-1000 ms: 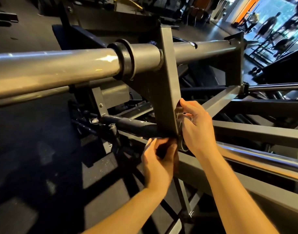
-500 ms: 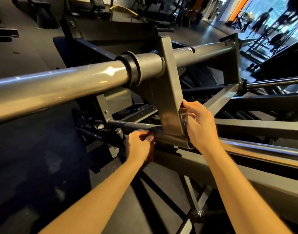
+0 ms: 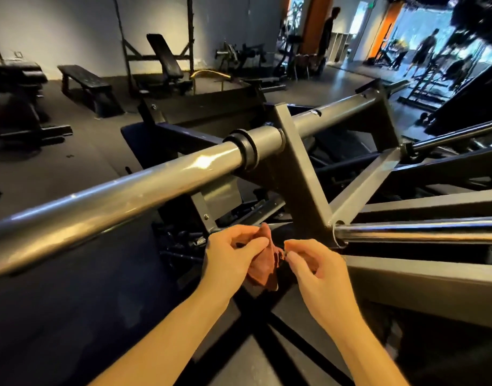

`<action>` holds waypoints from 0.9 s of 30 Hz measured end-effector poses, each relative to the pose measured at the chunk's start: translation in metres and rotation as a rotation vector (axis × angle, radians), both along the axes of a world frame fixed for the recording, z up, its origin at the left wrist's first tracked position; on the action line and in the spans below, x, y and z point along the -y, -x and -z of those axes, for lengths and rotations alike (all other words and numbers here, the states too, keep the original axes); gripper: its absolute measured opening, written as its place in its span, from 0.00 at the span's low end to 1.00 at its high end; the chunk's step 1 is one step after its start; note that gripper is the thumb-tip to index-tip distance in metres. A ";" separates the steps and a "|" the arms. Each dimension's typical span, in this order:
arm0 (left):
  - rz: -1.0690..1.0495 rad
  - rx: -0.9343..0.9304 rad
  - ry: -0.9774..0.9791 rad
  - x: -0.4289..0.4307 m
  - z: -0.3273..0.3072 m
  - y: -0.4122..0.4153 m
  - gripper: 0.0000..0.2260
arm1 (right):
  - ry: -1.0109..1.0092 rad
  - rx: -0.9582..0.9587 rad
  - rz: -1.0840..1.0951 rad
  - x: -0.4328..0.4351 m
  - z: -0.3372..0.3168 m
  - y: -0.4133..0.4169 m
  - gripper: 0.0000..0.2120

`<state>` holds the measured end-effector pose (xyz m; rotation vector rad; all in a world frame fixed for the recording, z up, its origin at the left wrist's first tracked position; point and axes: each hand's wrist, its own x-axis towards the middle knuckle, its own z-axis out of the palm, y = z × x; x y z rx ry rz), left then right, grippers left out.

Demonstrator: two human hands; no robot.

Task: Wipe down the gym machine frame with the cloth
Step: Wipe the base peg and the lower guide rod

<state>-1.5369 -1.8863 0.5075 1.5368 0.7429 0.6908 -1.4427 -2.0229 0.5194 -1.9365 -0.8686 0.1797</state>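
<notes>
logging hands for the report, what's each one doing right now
Left hand: holds the reddish cloth.
Right hand: pinches the cloth's edge.

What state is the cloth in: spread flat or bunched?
Bunched: the cloth hangs in crumpled folds, pinched between the left hand and right hand.

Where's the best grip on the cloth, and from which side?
Probably the bunched upper fold of the cloth, coming from the left, where the left hand pinches it. The lower corner hangs loose, and the right hand only nips a thin side edge.
</notes>
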 end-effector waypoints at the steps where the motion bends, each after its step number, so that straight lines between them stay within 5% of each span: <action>1: 0.000 0.011 -0.005 0.004 -0.008 0.008 0.09 | -0.029 -0.066 -0.034 0.002 -0.002 0.010 0.10; 10: 0.055 0.067 -0.022 0.035 -0.067 0.068 0.07 | -0.223 -0.114 -0.204 0.020 -0.034 0.060 0.21; 19: 0.139 -0.109 -0.151 0.031 -0.103 0.138 0.10 | -0.319 -0.269 -0.251 0.013 -0.056 0.110 0.16; 27: 0.259 -0.368 -0.672 -0.061 -0.209 0.199 0.09 | -0.366 0.146 -0.042 -0.069 -0.120 0.096 0.13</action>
